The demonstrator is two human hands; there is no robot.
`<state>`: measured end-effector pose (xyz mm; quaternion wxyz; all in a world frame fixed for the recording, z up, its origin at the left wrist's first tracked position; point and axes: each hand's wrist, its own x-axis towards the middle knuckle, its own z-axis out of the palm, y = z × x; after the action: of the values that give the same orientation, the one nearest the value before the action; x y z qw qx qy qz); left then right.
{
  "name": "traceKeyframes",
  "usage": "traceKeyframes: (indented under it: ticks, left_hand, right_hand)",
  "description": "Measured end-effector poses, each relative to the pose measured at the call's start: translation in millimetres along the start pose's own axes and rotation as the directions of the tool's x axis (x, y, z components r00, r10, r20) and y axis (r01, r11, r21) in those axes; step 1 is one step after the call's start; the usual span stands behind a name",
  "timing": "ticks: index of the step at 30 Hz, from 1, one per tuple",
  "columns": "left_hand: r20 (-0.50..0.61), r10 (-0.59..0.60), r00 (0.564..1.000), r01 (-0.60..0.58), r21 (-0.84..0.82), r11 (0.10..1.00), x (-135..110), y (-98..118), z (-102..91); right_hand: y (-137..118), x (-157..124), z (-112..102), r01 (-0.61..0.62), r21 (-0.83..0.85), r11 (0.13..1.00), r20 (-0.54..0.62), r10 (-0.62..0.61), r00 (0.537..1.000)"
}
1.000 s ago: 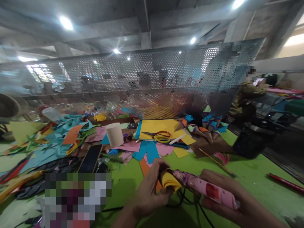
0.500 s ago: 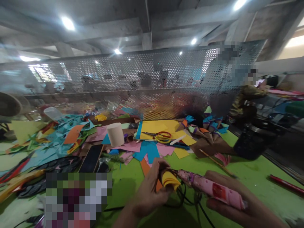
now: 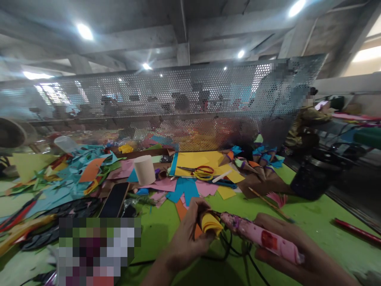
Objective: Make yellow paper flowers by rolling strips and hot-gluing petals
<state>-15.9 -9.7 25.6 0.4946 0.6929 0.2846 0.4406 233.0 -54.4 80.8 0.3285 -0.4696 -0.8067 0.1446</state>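
Paper [image 3: 212,224], yellow and rolled in layers, is sitting in the left hand [image 3: 189,236], above the green counter [image 3: 157,234]; the fingers of this hand are pinching it. The right hand [image 3: 293,235] is holding a pink glue gun [image 3: 253,234], with its fingers curling around the body. The nozzle [image 3: 217,214] is pointing toward the paper, but I cannot tell if they are touching. Behind the hands, scissors [image 3: 204,172] are lying on yellow sheets [image 3: 193,159], and a phone [image 3: 114,200] is lying farther left.
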Motion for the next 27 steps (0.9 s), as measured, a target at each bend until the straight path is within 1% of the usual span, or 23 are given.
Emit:
traceKeyframes:
  ticks: [4, 7, 9, 10, 11, 13, 15, 16, 18, 19, 21, 25, 27]
  left_hand:
    - [-0.015, 0.007, 1.0, -0.007, 0.024, 1.0, 0.6, -1.7, -0.4]
    - [-0.018, 0.02, 1.0, -0.019, 0.039, 0.999, 1.4, -3.7, -1.2]
    - [-0.013, 0.007, 1.0, -0.006, 0.044, 0.999, 1.9, -3.8, -1.7]
    - [-0.013, -0.007, 1.0, 0.008, 0.047, 0.999, 2.1, -3.3, -2.0]
    - [-0.014, -0.026, 1.0, 0.026, 0.049, 0.998, 2.3, -2.3, -2.3]
    - [-0.025, -0.069, 0.997, 0.07, 0.046, 0.996, 2.7, 0.7, -2.9]
    - [-0.042, -0.1, 0.994, 0.102, 0.042, 0.994, 3.3, 4.3, -3.2]
    - [-0.055, -0.105, 0.993, 0.108, 0.039, 0.993, 3.5, 5.8, -3.1]
    - [-0.086, -0.102, 0.991, 0.104, 0.025, 0.994, 3.6, 7.7, -2.5]
    - [-0.099, -0.103, 0.99, 0.105, 0.014, 0.994, 3.4, 8.1, -1.9]
    - [-0.113, -0.124, 0.986, 0.123, -0.015, 0.992, 2.7, 7.9, -0.5]
    - [-0.111, -0.137, 0.984, 0.132, -0.054, 0.99, 1.5, 8.2, 1.6]
    - [-0.105, -0.121, 0.987, 0.115, -0.062, 0.991, 1.3, 10.1, 0.9]
  right_hand:
    - [-1.3, 1.0, -0.4, -0.022, 0.043, 0.999, 0.004, 0.022, 1.0]
    - [3.7, -2.7, 3.9, -0.041, 0.068, 0.997, 0.014, 0.04, 0.999]
    - [10.8, -8.0, 8.6, -0.095, 0.115, 0.989, -0.018, 0.097, 0.995]
    - [14.8, -10.8, 10.7, -0.147, 0.156, 0.977, -0.047, 0.156, 0.987]
    - [18.8, -13.3, 11.9, -0.213, 0.211, 0.954, -0.077, 0.233, 0.969]
    - [25.2, -16.4, 11.0, -0.33, 0.342, 0.88, -0.072, 0.375, 0.924]
    - [28.9, -16.9, 5.2, -0.388, 0.443, 0.808, -0.039, 0.45, 0.892]
    - [30.0, -16.6, 1.1, -0.403, 0.481, 0.779, -0.051, 0.483, 0.874]
    - [32.0, -16.8, -7.0, -0.441, 0.535, 0.721, -0.086, 0.566, 0.82]
    - [33.5, -17.7, -10.2, -0.465, 0.546, 0.697, -0.102, 0.607, 0.788]
    - [38.8, -21.4, -13.3, -0.524, 0.529, 0.667, -0.104, 0.664, 0.741]
    - [60.8, -31.1, -9.0, -0.641, 0.438, 0.63, -0.054, 0.73, 0.681]
    - [75.7, -34.7, -5.7, -0.688, 0.349, 0.636, -0.065, 0.749, 0.659]
